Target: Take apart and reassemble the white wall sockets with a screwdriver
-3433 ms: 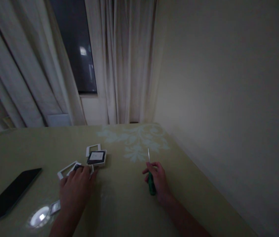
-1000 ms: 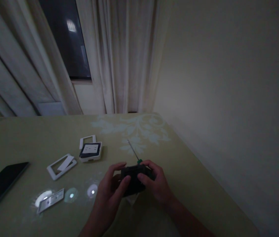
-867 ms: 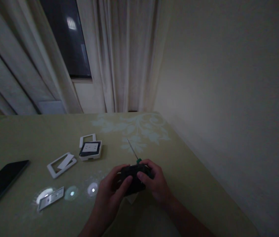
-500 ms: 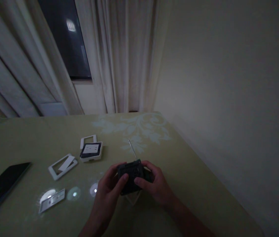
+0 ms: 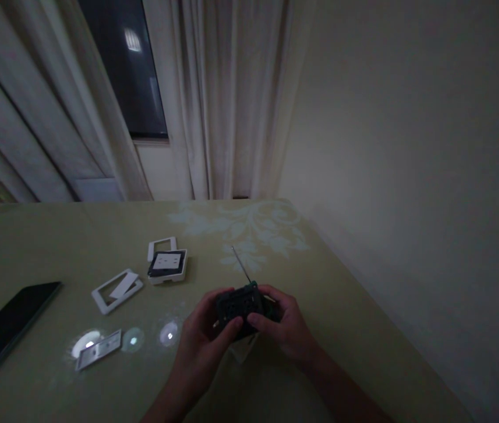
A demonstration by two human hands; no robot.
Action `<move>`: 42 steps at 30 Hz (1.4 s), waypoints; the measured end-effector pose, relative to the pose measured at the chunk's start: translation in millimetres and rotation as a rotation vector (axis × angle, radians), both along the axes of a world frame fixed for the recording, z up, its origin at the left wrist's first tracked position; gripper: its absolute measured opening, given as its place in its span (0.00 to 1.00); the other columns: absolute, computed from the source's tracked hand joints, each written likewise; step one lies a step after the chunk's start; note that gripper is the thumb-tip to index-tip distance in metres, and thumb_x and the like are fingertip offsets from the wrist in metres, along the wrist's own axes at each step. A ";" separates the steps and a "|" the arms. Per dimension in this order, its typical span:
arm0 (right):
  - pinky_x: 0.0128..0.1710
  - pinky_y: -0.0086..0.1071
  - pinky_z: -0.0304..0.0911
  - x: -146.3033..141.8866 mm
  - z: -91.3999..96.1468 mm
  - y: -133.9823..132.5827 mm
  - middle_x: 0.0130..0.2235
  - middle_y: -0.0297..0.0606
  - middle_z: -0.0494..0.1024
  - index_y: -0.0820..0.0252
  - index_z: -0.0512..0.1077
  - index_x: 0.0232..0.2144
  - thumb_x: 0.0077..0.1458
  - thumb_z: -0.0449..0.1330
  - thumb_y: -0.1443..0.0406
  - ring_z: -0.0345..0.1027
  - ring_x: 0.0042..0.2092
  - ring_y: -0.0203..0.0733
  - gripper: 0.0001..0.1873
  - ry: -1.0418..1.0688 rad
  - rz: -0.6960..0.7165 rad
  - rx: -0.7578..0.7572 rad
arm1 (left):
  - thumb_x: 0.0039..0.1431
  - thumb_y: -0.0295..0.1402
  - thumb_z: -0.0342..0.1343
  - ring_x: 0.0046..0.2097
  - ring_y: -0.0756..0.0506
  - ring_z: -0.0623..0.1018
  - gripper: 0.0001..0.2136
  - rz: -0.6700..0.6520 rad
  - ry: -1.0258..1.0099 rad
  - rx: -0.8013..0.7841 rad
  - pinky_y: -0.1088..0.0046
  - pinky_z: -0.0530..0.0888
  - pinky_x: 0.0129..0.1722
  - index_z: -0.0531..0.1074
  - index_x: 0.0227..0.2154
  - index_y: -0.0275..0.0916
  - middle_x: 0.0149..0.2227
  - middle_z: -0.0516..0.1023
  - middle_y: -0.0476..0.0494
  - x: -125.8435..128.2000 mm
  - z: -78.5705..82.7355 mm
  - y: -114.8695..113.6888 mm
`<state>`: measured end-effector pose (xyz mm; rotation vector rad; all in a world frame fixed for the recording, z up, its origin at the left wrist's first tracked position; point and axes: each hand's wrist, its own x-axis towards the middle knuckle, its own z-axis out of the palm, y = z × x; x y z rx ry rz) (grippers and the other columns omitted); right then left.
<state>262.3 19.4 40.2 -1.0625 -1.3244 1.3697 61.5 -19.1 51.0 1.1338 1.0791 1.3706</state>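
While left hand (image 5: 200,341) and right hand (image 5: 284,326) clamp fingers and thumbs on the block (image 5: 239,301), apparently to steady it, the screwdriver (image 5: 241,264) juts past it, probably tucked in the right hand for handiness; a white piece (image 5: 242,351) shows below the block; the socket (image 5: 166,261) lies beyond it, to its left.

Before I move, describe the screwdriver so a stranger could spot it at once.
Find the pale curtains, then the greenish table in front of them. Above its near part, the left hand and right hand hold a dark rectangular module; the screwdriver is also in the right hand. It alone has a thin metal shaft, pointing toward the curtains, and a green handle.
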 end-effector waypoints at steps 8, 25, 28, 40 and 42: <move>0.46 0.35 0.75 -8.2 14.3 1.5 0.44 0.40 0.86 0.57 0.82 0.48 0.46 0.80 0.54 0.81 0.45 0.47 0.28 0.367 0.061 -0.164 | 0.73 0.52 0.55 0.60 0.34 0.81 0.22 -0.009 0.126 0.054 0.54 0.80 0.58 0.75 0.59 0.44 0.60 0.81 0.37 -12.6 0.5 4.1; 0.44 0.35 0.75 34.6 15.2 25.2 0.47 0.38 0.83 0.54 0.77 0.55 0.47 0.80 0.54 0.78 0.46 0.46 0.34 0.002 0.179 -0.091 | 0.54 0.29 0.72 0.73 0.27 0.66 0.64 -0.332 0.505 0.230 0.37 0.70 0.68 0.26 0.77 0.59 0.76 0.54 0.32 -16.3 -44.6 17.6; 0.45 0.38 0.74 32.5 10.4 26.1 0.47 0.39 0.82 0.55 0.77 0.55 0.48 0.79 0.52 0.78 0.46 0.48 0.35 -0.144 0.218 -0.038 | 0.50 0.29 0.75 0.75 0.25 0.62 0.64 -0.324 0.489 0.238 0.36 0.66 0.70 0.32 0.78 0.57 0.76 0.54 0.31 -23.4 -49.2 20.8; 0.60 0.48 0.66 23.6 18.3 20.1 0.53 0.43 0.80 0.54 0.79 0.53 0.54 0.72 0.56 0.74 0.56 0.56 0.25 -0.421 0.156 0.208 | 0.57 0.34 0.73 0.68 0.29 0.73 0.41 -0.290 0.556 0.260 0.46 0.71 0.68 0.63 0.72 0.50 0.68 0.71 0.34 -23.0 -34.7 15.4; 0.58 0.47 0.66 21.9 15.2 20.9 0.50 0.42 0.81 0.55 0.78 0.50 0.56 0.69 0.56 0.74 0.54 0.55 0.20 -0.412 0.086 0.193 | 0.56 0.32 0.72 0.68 0.30 0.72 0.42 -0.276 0.561 0.278 0.47 0.70 0.69 0.62 0.72 0.50 0.68 0.70 0.34 -22.3 -36.3 15.3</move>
